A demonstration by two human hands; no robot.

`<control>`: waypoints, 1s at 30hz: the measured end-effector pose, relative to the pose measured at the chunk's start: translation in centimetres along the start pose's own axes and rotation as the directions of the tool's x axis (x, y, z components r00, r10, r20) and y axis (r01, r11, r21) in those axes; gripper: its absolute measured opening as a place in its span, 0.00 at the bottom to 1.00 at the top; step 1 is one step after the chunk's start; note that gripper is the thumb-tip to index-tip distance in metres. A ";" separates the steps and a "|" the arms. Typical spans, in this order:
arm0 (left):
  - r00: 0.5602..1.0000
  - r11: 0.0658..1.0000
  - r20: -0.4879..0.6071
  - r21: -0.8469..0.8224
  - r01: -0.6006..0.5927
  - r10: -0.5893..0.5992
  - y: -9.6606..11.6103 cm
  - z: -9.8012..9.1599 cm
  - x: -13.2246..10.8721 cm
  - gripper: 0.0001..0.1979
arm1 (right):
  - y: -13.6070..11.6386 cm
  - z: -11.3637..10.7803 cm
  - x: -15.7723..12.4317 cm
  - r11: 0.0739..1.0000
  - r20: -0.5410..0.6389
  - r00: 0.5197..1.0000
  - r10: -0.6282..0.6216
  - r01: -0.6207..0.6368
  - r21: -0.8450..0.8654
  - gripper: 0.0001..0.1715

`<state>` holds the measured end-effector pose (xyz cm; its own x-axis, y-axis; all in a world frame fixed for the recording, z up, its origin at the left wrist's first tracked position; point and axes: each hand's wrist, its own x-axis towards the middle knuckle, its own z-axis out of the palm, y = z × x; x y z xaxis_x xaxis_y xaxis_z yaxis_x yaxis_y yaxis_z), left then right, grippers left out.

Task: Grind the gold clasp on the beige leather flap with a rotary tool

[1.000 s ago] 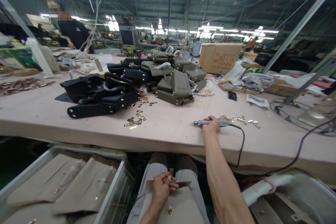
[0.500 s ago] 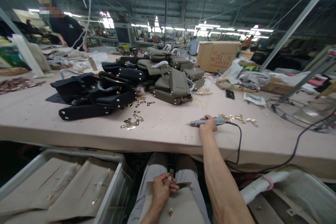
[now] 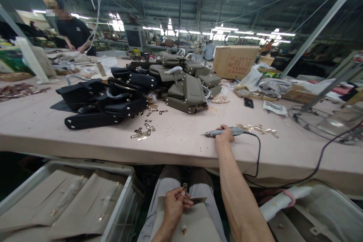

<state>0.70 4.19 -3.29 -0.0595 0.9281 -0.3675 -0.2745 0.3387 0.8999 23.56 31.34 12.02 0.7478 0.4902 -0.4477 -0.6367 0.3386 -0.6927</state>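
My right hand point(image 3: 224, 135) is stretched out over the pink table point(image 3: 181, 138) and closed round a slim grey corded electric screwdriver point(image 3: 224, 132) that lies on the tabletop, tip pointing left. My left hand point(image 3: 174, 203) stays in my lap, pinching a small gold metal clasp point(image 3: 185, 187) at the edge of a taupe leather bag piece point(image 3: 188, 221) spread over my thighs. A second gold fitting point(image 3: 184, 229) sits on that piece lower down.
Black handbags point(image 3: 99, 100) and olive handbags point(image 3: 187, 81) are piled mid-table with loose metal fittings point(image 3: 144, 130) in front. A cardboard box point(image 3: 235, 61) stands behind. Metal trays point(image 3: 70, 196) of taupe pieces flank my knees. A person in black point(image 3: 72, 34) works far left.
The view shifted slightly. My right hand stays on the screwdriver and my left hand keeps its pinch on the clasp.
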 end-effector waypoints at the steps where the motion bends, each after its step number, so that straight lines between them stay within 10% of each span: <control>1: 1.000 1.000 -0.007 -0.002 0.002 -0.002 -0.1 0.0 0.1 0.36 | 0.0 0.0 0.0 1.000 -0.003 1.000 0.001 -0.001 0.001 0.23; 30: 1.000 1.000 -0.006 -0.002 -0.008 0.008 -0.6 -0.2 0.3 0.35 | 0.0 -0.1 -0.1 0.998 0.011 0.999 0.035 -0.035 0.043 0.22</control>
<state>0.64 4.25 -3.99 -0.0673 0.9299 -0.3617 -0.2761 0.3310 0.9023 23.54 31.22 12.00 0.7232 0.5101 -0.4655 -0.6701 0.3556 -0.6515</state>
